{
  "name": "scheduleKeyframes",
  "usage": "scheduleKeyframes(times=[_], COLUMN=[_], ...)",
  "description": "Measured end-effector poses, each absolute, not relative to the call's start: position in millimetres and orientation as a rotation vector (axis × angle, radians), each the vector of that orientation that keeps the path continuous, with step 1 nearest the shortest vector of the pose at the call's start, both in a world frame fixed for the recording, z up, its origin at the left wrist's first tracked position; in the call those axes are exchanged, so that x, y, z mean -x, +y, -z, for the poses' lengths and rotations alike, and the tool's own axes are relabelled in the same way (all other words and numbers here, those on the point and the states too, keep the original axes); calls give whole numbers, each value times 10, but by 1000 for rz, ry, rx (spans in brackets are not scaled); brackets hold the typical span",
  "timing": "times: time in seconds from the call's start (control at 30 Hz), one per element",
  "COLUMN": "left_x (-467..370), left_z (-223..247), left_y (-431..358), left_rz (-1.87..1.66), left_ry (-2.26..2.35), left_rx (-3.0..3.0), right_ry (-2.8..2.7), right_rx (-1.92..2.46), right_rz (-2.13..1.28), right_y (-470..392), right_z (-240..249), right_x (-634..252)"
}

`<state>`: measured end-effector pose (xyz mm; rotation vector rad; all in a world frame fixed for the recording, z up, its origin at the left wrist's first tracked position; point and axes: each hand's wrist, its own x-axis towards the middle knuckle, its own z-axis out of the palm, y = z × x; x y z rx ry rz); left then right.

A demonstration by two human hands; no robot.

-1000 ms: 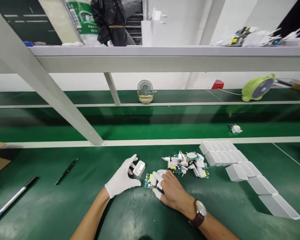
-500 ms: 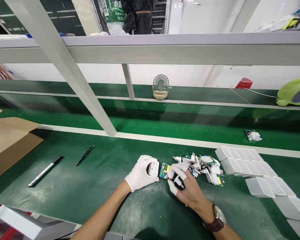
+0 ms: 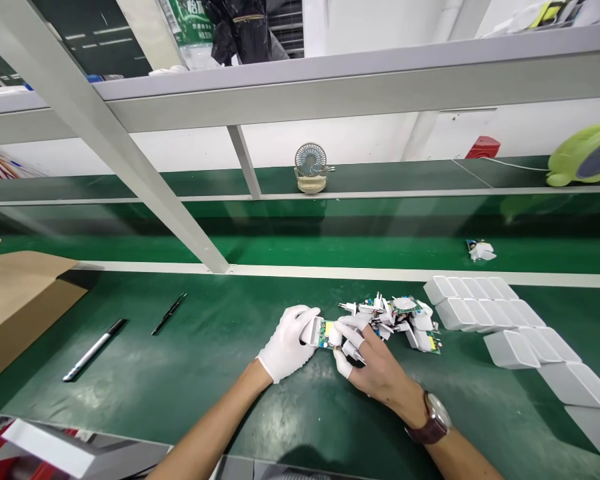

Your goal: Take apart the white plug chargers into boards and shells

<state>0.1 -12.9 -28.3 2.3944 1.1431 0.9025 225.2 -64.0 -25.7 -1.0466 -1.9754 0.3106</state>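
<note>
My left hand, in a white glove, is closed around a small white plastic housing whose open end faces right. My right hand wears white finger cots and a wristwatch. Its fingers pinch a small green circuit board with a yellow part on it. The board's left end meets the mouth of the housing; how deep it sits inside I cannot tell. Beside my right hand lies a pile of circuit boards with white plug parts. My right fingers hide the board's right end.
Rows of white plastic housings stand at the right. A pen, black tweezers and a cardboard box lie left. One more board rests behind the white strip. A slanted post and small fan stand farther back.
The circuit board in my right hand has moved left, from a gap beside the white housing to touching its open end. The view has tilted and shifted slightly.
</note>
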Motion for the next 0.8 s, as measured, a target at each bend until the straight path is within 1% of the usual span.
scheduleKeyframes(times=[0.4,0.8], left_x=[-34,-33], left_z=[261,270], left_y=[-153,-156], left_rz=[-847,-805], left_ry=[1130,1115], left_rx=[-2385,-2402], right_ry=[-2039,-2106], right_rx=[1099,1146], right_rz=[-273,-205], right_y=[-643,-648], right_z=[342,272], right_x=[-2270,-2244])
